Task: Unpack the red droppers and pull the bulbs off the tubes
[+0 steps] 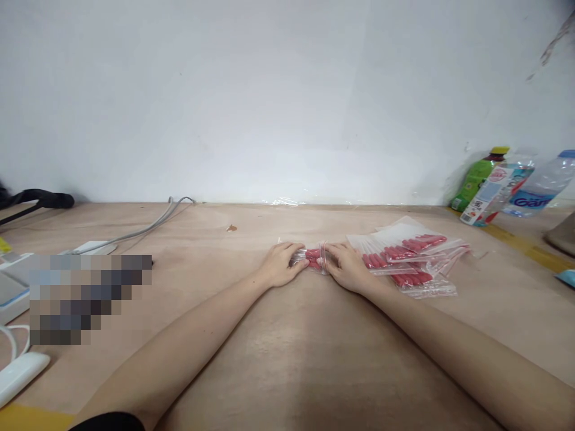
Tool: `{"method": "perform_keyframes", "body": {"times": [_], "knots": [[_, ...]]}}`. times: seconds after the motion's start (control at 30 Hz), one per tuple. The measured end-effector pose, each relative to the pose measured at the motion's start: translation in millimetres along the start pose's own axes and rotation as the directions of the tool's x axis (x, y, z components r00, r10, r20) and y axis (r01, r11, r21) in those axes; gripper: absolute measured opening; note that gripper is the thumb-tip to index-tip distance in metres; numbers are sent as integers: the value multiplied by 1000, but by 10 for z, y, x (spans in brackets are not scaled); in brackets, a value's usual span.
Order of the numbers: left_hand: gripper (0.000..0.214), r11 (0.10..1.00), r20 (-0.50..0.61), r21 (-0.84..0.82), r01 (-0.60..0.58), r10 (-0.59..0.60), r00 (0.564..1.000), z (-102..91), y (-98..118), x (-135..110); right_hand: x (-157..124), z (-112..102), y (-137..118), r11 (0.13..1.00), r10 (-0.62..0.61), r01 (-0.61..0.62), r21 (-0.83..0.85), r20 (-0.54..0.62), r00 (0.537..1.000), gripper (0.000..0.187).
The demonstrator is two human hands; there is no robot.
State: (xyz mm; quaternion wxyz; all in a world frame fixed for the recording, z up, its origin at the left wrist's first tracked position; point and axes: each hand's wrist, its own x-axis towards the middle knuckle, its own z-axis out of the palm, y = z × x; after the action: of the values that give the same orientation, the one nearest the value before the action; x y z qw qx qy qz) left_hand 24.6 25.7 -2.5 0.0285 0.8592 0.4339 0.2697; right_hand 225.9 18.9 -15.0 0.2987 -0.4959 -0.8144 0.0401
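Observation:
A small clear zip bag of red pieces (313, 258) lies on the wooden table (287, 359) between both my hands. My left hand (281, 264) has its fingers curled on the bag's left end. Pressed against the bag's right end, my right hand (345, 266) pinches it with bent fingers. Just to the right of my right hand lies a pile of similar clear bags with red pieces (411, 255), fanned out flat on the table.
Plastic bottles (498, 182) lie at the far right by the white wall. A grey cable (148, 226) runs across the back left. White devices (20, 374) and a blurred patch sit at the left edge. A dark object (40, 199) rests at far left.

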Motion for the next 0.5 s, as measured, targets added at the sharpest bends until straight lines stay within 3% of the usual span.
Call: {"method": "perform_keyframes", "body": {"times": [0.23,0.5], "knots": [[32,999,-34,29,16,-15,999,-14,6,4,-5,-15,12,1000,-7,7,5,64,998,48],[30,998,-65,7,-63,64,996,-21,-4,9,-10,-60,-22,998,-37,34,49,53,998,32]]}}
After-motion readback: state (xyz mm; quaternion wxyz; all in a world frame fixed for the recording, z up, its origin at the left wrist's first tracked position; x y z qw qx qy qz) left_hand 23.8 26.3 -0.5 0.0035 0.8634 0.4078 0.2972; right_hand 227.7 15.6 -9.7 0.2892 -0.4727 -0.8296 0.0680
